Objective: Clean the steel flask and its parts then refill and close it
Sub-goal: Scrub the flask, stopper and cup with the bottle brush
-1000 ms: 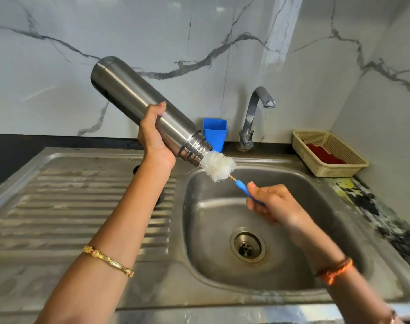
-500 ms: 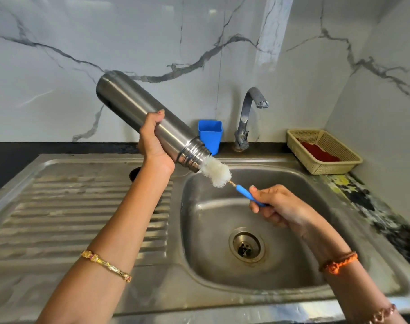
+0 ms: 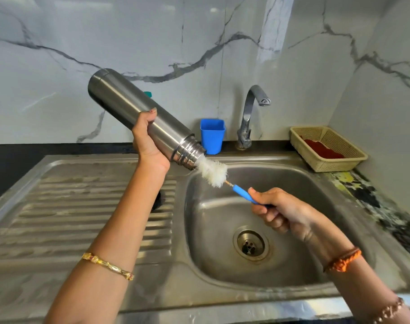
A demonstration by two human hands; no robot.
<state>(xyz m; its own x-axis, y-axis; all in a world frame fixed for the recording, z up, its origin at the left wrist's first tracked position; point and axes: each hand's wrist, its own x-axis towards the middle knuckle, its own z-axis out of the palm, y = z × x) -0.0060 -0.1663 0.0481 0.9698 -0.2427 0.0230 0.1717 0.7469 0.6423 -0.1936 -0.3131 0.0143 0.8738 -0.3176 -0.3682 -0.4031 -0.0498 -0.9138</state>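
Head-worn, downward, close above sink (image 3: 293, 174)

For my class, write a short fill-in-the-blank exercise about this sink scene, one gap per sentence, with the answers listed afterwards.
1. The left hand holds the steel flask tilted with its open mouth pointing ____.
2. The right hand grips the bottle brush by its ____ handle.
3. The brush's white bristles are at the flask's ____.
4. Beside the tap stands a blue ____.

Answers: down; blue; mouth; cup
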